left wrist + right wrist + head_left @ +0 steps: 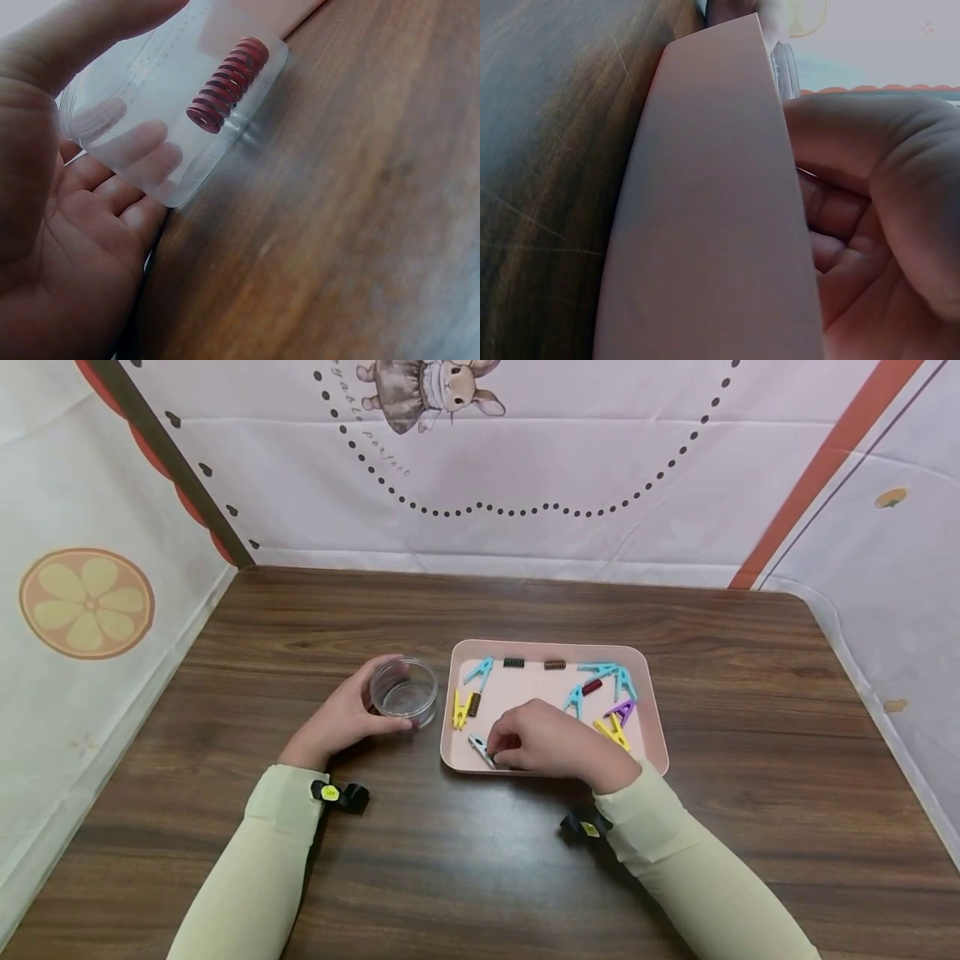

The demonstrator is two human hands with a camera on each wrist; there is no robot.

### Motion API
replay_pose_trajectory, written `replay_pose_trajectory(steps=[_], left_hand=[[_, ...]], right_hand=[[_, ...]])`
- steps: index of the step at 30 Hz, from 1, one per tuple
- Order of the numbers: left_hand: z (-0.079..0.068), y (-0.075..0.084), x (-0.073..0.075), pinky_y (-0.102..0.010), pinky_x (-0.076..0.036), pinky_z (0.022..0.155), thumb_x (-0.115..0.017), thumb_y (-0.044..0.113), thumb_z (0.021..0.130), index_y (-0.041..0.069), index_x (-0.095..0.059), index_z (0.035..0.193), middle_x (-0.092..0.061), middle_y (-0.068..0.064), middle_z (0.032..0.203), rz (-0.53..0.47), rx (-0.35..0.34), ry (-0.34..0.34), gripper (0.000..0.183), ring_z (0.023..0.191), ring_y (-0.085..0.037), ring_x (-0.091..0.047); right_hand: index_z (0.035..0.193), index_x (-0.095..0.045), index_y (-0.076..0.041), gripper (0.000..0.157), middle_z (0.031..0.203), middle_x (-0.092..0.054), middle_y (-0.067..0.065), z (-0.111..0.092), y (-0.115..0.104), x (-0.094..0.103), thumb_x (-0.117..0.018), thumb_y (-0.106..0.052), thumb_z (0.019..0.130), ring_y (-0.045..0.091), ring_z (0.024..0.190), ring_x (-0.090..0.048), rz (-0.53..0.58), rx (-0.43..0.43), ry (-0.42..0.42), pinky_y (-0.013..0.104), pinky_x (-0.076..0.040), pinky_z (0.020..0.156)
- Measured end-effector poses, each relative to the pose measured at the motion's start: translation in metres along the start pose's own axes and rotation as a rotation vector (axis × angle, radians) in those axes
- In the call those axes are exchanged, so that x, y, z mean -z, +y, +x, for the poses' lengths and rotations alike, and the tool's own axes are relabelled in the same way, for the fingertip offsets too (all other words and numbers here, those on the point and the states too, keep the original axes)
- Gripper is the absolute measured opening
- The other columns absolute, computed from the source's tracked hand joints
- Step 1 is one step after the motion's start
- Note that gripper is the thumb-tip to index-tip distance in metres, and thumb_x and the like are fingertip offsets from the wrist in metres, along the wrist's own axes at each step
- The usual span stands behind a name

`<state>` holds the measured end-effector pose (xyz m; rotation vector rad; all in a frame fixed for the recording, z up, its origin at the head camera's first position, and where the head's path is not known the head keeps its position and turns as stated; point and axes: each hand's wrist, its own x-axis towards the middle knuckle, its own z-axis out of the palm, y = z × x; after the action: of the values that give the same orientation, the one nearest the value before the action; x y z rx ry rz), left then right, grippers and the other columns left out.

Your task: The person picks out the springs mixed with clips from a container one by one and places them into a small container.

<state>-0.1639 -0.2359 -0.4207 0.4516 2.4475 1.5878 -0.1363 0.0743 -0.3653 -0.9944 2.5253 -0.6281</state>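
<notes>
My left hand [348, 710] grips a clear round plastic jar [406, 689] to the left of the pink tray, thumb along its near side. Through the jar's clear wall, the left wrist view shows a red coil spring [229, 84] lying low down. Inside the tray's near side, my right hand [543, 739] has its fingers bent and its fingertips low beside a pale grey clothespin [481, 750]. A small dark thing shows at those fingertips; I cannot tell if they pinch it. In the right wrist view the tray wall [712, 187] hides the fingertips.
The pink tray [656, 743] holds blue clothespins [480, 670], yellow clothespins [461, 710], a purple one [622, 712] and several springs, among them a dark green [513, 663], a brown [555, 665] and a red one [592, 687]. Printed cloth [525, 460] borders the wooden table [750, 735].
</notes>
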Motion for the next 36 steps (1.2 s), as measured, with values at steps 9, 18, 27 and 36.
replay_pose_trajectory(steps=[9, 18, 27, 36], left_hand=[[0.000, -0.001, -0.001, -0.046, -0.034, 0.110, -0.089, 0.018, 0.070, 0.027, -0.037, 0.144, -0.050, -0.002, 0.143, -0.003, 0.002, 0.002, 0.091, 0.132, -0.020, -0.047], [-0.001, 0.002, -0.001, -0.045, -0.036, 0.109, -0.089, 0.018, 0.069, 0.028, -0.037, 0.143, -0.050, -0.003, 0.143, -0.004, 0.001, 0.003, 0.092, 0.131, -0.020, -0.048], [-0.001, 0.007, -0.001, -0.048, -0.034, 0.111, -0.088, 0.015, 0.070, 0.024, -0.036, 0.144, -0.049, -0.006, 0.145, -0.007, 0.018, -0.001, 0.092, 0.133, -0.024, -0.046], [-0.006, 0.027, 0.000, -0.050, -0.033, 0.111, -0.087, 0.011, 0.070, 0.014, -0.036, 0.145, -0.047, -0.014, 0.145, -0.017, 0.027, -0.016, 0.091, 0.133, -0.033, -0.045]], right_hand=[[0.091, -0.074, -0.022, 0.004, 0.080, -0.066, -0.012, 0.001, 0.000, -0.002, -0.072, -0.022, 0.088, 0.007, 0.076, -0.055, -0.032, -0.032, -0.035, 0.027, -0.047, 0.081], [0.089, -0.073, -0.018, 0.003, 0.080, -0.065, -0.007, 0.002, -0.003, -0.002, -0.071, -0.019, 0.087, 0.011, 0.076, -0.053, -0.089, -0.032, -0.030, 0.029, -0.046, 0.079], [0.085, -0.070, -0.016, 0.004, 0.075, -0.059, -0.006, 0.004, -0.007, -0.003, -0.070, -0.019, 0.087, 0.012, 0.071, -0.049, -0.168, -0.020, -0.020, 0.028, -0.044, 0.074], [0.091, -0.072, -0.015, 0.005, 0.081, -0.061, -0.004, 0.003, -0.006, -0.004, -0.070, -0.017, 0.087, 0.013, 0.074, -0.051, -0.193, -0.078, -0.044, 0.029, -0.045, 0.077]])
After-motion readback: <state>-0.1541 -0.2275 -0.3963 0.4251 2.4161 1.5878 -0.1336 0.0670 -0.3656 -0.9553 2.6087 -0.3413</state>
